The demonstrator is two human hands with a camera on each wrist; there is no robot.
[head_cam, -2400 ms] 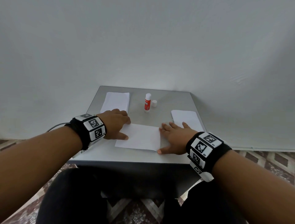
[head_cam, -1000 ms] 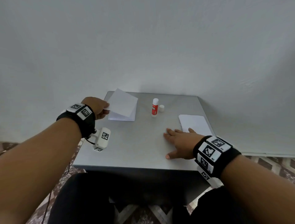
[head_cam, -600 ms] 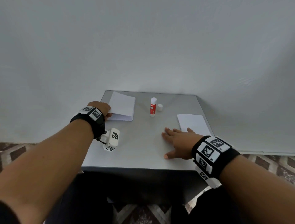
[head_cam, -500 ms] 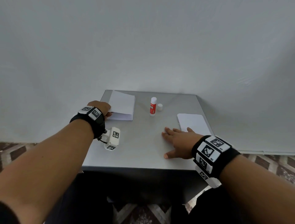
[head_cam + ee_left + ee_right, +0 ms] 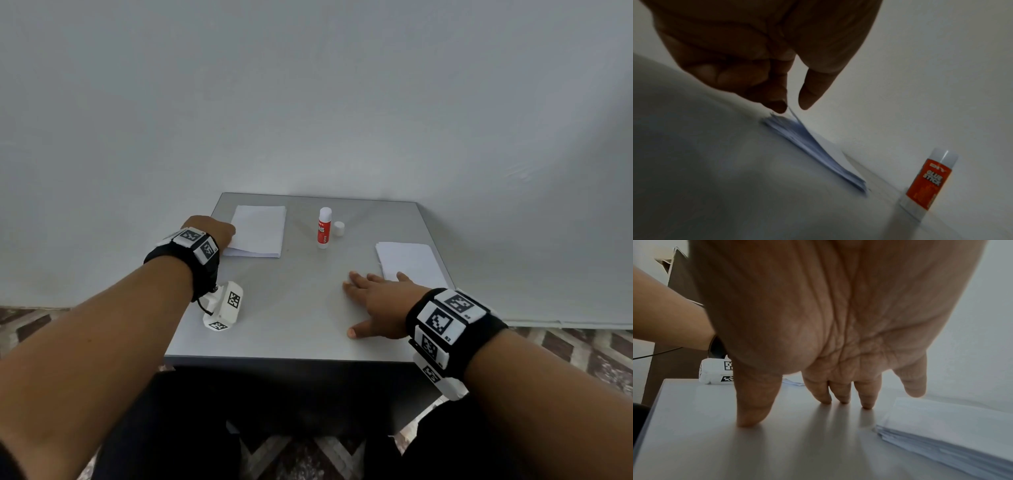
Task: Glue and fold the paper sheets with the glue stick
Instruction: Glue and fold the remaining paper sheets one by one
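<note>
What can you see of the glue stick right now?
The glue stick is a small cylinder with a red-orange label reading GLUE STICK, white at top and base. It stands upright at the back middle of the grey table. Its small white cap is off, standing just to its right. Neither hand touches it; it looks like plastic.

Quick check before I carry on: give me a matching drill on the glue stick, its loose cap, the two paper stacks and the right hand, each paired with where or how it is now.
Things:
1. glue stick
2. cap
3. left paper stack
4. right paper stack
5. right hand

States:
A. lies flat on the table, fingers spread
B. stands upright, uncapped
C. its near corner touched by the left hand
D. sits just right of the glue stick
E. lies by the table's right edge

Pairs: 1-B, 2-D, 3-C, 4-E, 5-A
</note>
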